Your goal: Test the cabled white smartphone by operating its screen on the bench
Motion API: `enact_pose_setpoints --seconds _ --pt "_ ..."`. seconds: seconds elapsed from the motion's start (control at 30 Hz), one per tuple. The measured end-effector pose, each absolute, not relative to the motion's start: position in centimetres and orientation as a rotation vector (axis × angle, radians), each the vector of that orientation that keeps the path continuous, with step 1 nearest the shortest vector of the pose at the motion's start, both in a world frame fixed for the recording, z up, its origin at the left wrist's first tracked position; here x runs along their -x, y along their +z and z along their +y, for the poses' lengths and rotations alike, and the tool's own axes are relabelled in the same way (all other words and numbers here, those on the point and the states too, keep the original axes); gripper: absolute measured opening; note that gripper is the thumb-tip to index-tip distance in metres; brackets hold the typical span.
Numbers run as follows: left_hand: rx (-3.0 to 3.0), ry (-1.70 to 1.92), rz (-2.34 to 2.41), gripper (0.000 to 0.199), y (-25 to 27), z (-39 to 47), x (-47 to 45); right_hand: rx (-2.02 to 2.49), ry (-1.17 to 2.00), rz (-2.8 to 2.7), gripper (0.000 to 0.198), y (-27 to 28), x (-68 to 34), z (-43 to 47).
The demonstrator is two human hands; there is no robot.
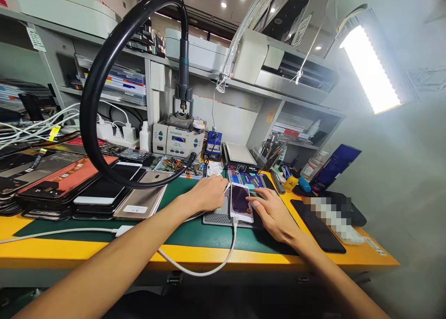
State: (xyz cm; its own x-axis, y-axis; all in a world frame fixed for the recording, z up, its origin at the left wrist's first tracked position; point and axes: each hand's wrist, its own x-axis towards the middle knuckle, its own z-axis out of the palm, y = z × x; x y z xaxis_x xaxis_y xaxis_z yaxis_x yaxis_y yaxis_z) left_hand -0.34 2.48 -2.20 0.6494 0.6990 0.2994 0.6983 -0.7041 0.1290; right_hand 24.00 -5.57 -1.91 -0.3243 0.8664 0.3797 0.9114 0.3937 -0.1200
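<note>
A white-framed smartphone (241, 204) with a dark screen rests on a grey perforated plate (216, 217), over a green mat (195, 244). A white charging cable (232, 249) plugs into its lower end and loops over the bench's front edge. Curled fingers close my left hand (211, 193) beside the phone's upper left side; what they grip, if anything, is hidden. At the phone's right edge my right hand (272, 212) holds nothing. Its fingers are spread, with a fingertip at or just above the screen.
Stacked phones and phone parts (101, 189) crowd the left. A thick black hose (90, 100) arches over them from a rework station (181, 140). Behind the phone lies a parts tray (181, 166). Bottles (313, 166) and a black slab (318, 226) lie right; a lit lamp (371, 68) hangs above.
</note>
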Motion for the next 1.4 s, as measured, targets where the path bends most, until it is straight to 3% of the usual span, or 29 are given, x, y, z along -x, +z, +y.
enact_pose_setpoints --seconds 0.67,1.4 --pt "-2.839 0.496 1.224 0.032 -1.7 2.1 0.4 1.709 -0.18 -2.256 0.046 -2.2 -24.3 -1.8" --pt "-2.85 0.464 1.234 0.036 -1.9 2.3 0.3 1.518 -0.075 -2.332 0.041 -1.6 -24.0 -9.2"
